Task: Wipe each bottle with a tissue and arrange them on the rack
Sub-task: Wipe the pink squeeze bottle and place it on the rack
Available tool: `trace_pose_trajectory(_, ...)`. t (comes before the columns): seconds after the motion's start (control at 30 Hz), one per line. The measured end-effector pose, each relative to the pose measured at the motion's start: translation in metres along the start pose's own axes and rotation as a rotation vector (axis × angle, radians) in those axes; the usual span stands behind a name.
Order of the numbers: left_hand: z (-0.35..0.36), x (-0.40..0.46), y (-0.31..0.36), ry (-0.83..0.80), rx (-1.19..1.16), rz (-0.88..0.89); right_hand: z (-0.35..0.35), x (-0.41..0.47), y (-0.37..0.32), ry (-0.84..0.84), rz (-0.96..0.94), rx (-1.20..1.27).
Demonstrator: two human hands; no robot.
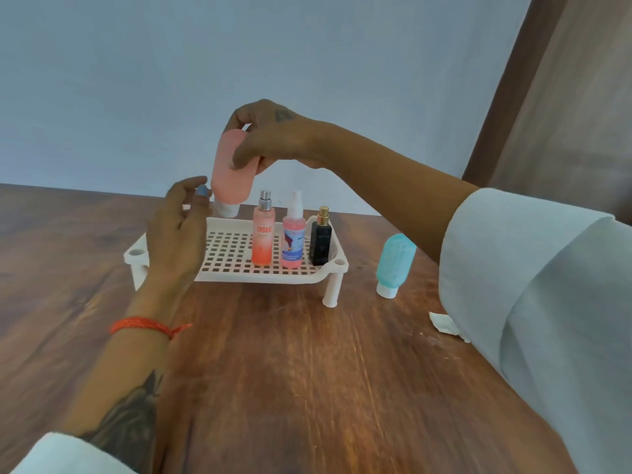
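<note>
My right hand (270, 135) grips a pink squeeze bottle (229, 172) by its upper end, cap down, above the left back part of the white perforated rack (225, 265). My left hand (181, 230) hovers just left of the bottle with fingers relaxed, holding nothing. On the rack's right side stand an orange spray bottle (262, 234), a pink spray bottle (293, 241) and a black perfume bottle (320, 241). A teal squeeze bottle (393, 265) stands cap down on the table right of the rack. A crumpled white tissue (444, 323) lies at the right, partly hidden by my sleeve.
The wooden table (290, 371) stretches toward me in front of the rack. A pale wall rises behind the table, and a brown curtain (564, 97) hangs at the right.
</note>
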State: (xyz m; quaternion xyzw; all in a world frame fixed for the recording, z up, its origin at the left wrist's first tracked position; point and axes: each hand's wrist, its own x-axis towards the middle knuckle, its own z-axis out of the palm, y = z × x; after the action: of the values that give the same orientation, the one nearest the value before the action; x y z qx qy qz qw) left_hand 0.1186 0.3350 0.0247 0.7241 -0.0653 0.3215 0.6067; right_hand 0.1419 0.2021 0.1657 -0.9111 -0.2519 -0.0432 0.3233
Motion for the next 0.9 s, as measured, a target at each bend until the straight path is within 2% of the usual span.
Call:
trace_pose_trajectory(0.23, -0.002, 0.007, -0.015, 0.015, -0.013, -0.157, 0.024, 0.021, 0.014, -0.101, 0.001, -0.183)
trace_pose_trajectory(0.4, -0.001, 0.007, -0.018, -0.023, 0.005, -0.203, 0.038, 0.029, 0.022, -0.179, -0.003, -0.305)
trace_pose_trajectory(0.9, 0.001, 0.006, -0.018, -0.043, 0.06, -0.212, 0.051, 0.033, 0.032, -0.236, -0.005, -0.357)
